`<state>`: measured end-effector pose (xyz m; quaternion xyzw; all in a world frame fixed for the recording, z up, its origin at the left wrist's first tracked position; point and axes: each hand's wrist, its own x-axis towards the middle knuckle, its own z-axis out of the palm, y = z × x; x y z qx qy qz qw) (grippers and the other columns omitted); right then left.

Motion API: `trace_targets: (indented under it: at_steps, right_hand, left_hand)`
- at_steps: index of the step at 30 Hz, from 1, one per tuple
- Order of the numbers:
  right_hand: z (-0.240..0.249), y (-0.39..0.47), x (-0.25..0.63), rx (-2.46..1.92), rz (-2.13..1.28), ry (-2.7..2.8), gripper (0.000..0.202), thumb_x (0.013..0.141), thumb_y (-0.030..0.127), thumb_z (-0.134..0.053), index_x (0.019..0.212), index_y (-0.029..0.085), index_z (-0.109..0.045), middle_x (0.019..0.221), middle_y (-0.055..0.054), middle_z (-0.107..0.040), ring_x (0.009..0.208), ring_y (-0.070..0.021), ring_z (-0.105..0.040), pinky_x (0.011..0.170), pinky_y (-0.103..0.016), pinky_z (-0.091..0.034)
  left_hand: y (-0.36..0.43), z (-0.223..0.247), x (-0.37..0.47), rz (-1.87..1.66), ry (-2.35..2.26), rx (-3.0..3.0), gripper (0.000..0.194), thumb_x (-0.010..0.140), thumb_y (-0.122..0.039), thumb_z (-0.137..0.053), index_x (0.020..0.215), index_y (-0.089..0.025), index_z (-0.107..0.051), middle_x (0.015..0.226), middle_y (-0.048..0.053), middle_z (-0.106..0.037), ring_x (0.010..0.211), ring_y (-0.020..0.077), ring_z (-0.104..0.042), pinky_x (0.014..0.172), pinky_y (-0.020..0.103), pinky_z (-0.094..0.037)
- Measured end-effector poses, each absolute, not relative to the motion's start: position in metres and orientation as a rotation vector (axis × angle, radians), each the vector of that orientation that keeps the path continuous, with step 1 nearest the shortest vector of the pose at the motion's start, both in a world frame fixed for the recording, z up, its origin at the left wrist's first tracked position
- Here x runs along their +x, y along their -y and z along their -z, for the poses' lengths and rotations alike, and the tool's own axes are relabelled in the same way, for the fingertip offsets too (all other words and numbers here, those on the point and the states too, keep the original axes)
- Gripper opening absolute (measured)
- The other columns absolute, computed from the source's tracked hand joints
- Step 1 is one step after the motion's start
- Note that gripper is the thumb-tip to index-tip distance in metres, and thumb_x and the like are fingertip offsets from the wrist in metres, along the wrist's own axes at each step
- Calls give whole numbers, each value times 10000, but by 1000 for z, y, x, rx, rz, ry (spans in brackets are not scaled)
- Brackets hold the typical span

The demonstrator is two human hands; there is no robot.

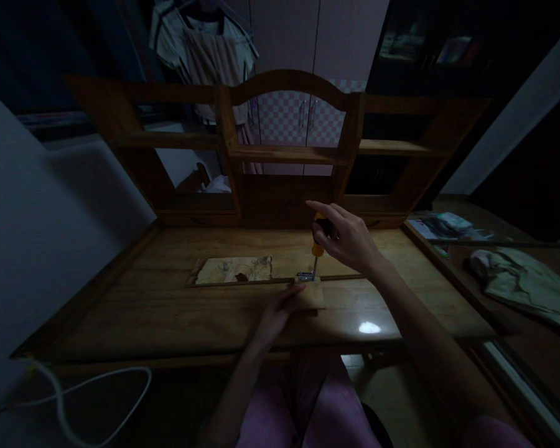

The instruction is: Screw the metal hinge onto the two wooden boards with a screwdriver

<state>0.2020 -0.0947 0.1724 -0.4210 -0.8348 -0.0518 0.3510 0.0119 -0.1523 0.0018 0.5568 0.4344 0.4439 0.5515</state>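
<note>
My right hand [348,236] is wrapped round the yellow and black handle of a screwdriver [318,249], held upright. The screwdriver's tip meets a small metal fitting [305,275] at the far edge of a light wooden block [312,295]. From the left, my left hand [280,311] grips the block with its fingers at the block's side and top. The block lies on the wooden desktop [205,317]. Just beyond and to the left is a worn, pale rectangular patch [233,269] in the desktop, with torn edges.
A wooden shelf unit [287,152] rises along the desk's back edge. A white cable [107,373] loops below the desk at the left. At the right lie a pale green cloth [527,280] and some plastic packets [452,223]. Clothes [210,56] hang behind the shelf.
</note>
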Motion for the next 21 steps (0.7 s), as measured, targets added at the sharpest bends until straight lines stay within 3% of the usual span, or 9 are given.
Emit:
trace_targets:
  at_steps: [5,8,12,21]
  right_hand:
    - [-171,95,199,-1165,158,2172,403,1010,415,-467,1347,216,-565,1149,-84,-667,892,-197,-658,768,-305,-483]
    - [-173,98,202,-1125,80,2203,421,1018,310,-418,1424,221,-484,1237,-89,-650,968,-214,-660,826,-327,-484]
    - [-173,98,205,-1015,9,2205,413,967,201,-430,1375,203,-491,1281,-83,-633,974,-200,-653,794,-301,-482]
    - [-171,92,198,-1132,183,2154,308,1001,438,-473,1159,192,-569,1040,-72,-684,795,-178,-636,682,-284,-421]
  left_hand:
    - [151,1,12,-1045,-1019,1307,354,852,-336,-669,1187,-247,-741,1321,46,-677,1321,284,-561,1204,455,-321]
    - [150,3,12,-1057,-1019,1304,351,863,-349,-657,1190,-251,-739,1320,46,-678,1317,285,-564,1201,459,-324]
    - [151,2,12,-1077,-988,1316,340,868,-342,-652,1182,-248,-742,1305,46,-688,1293,283,-585,1189,454,-343]
    - [151,0,13,-1055,-989,1281,337,858,-301,-650,1178,-254,-745,1313,41,-683,1314,276,-567,1201,452,-327]
